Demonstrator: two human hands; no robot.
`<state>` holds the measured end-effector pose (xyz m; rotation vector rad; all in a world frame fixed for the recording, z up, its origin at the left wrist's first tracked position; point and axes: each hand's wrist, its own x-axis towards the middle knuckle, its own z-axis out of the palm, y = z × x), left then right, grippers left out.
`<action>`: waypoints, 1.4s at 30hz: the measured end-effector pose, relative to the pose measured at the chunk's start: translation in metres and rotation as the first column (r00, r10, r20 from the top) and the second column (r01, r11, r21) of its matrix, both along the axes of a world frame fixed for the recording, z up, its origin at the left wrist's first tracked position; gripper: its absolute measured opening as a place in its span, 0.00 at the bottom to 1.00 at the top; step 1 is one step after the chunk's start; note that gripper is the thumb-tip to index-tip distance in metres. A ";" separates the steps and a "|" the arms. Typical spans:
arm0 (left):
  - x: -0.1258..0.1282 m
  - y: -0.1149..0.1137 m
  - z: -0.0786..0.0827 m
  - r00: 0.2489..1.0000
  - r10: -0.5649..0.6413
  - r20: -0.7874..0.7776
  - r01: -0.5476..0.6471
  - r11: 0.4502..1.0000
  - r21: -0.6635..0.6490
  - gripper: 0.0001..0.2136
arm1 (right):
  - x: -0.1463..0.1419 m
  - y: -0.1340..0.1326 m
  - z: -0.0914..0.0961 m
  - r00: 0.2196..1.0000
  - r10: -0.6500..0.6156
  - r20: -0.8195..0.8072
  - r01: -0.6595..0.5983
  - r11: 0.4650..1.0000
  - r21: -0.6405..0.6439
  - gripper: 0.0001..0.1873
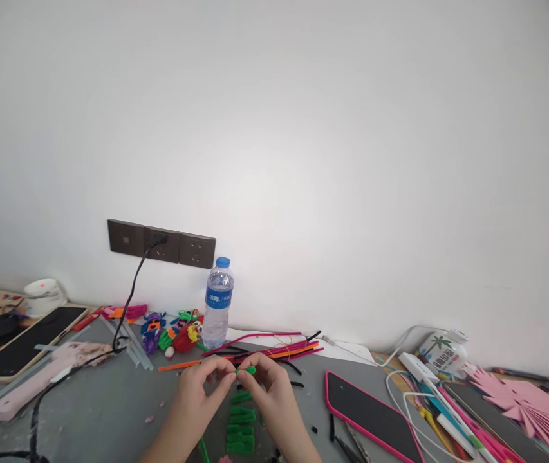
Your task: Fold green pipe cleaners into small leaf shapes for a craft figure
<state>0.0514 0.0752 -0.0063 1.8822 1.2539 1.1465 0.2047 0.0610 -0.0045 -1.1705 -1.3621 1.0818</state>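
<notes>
A small piece of green pipe cleaner (250, 370) is pinched between the fingertips of both hands, above the grey mat. My left hand (205, 384) is closed on its left end, and my right hand (270, 388) grips the right part. Much of the piece is hidden by the fingers. Beneath the hands, several bent green pipe cleaner pieces (241, 431) lie in a column. A thin green stem (203, 449) lies by my left wrist. Just beyond the hands are loose magenta, black and orange pipe cleaners (284, 351).
A water bottle (219, 308) stands against the wall beside small colourful figures (185, 331). On the left are a pink glue gun (37, 376) with a black cord and a phone (27, 344). A pink-cased phone (371, 415), pliers (349, 447) and white cables lie right.
</notes>
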 end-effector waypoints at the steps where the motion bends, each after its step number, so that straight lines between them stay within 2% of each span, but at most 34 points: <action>1: 0.000 0.000 0.000 1.000 0.002 -0.028 -0.001 1.000 0.013 0.09 | 0.000 -0.002 0.002 0.998 -0.011 0.065 0.010 1.000 0.021 0.10; 5: -0.001 0.000 -0.004 0.993 -0.025 -0.114 0.028 0.999 0.024 0.08 | 0.005 -0.005 0.005 0.958 -0.043 0.285 0.010 0.993 0.116 0.04; 8: -0.001 0.000 -0.008 0.984 -0.063 -0.166 0.067 0.998 0.017 0.06 | 0.011 -0.004 0.004 0.907 -0.051 0.418 -0.009 0.990 0.140 0.05; 13: -0.001 0.000 -0.014 0.964 -0.128 -0.234 0.121 0.992 -0.043 0.06 | 0.022 -0.004 0.007 0.851 0.003 0.526 -0.055 0.995 0.082 0.07; 20: 0.001 -0.004 -0.010 0.945 -0.177 -0.276 0.139 0.979 -0.152 0.08 | 0.030 -0.006 0.007 0.737 0.064 0.672 -0.098 0.995 0.013 0.09; 35: 0.002 0.001 -0.023 0.934 -0.203 -0.295 0.161 0.974 -0.161 0.15 | 0.019 0.001 -0.017 0.676 0.045 0.736 -0.167 0.981 0.094 0.10; 39: 0.003 0.001 -0.023 0.943 -0.196 -0.270 0.153 0.973 -0.171 0.16 | 0.017 0.000 -0.015 0.689 0.033 0.724 -0.169 0.979 0.116 0.11; 42: 0.003 0.000 -0.020 0.955 -0.174 -0.241 0.133 0.975 -0.180 0.15 | 0.018 -0.001 -0.010 0.741 0.040 0.670 -0.156 0.981 0.114 0.11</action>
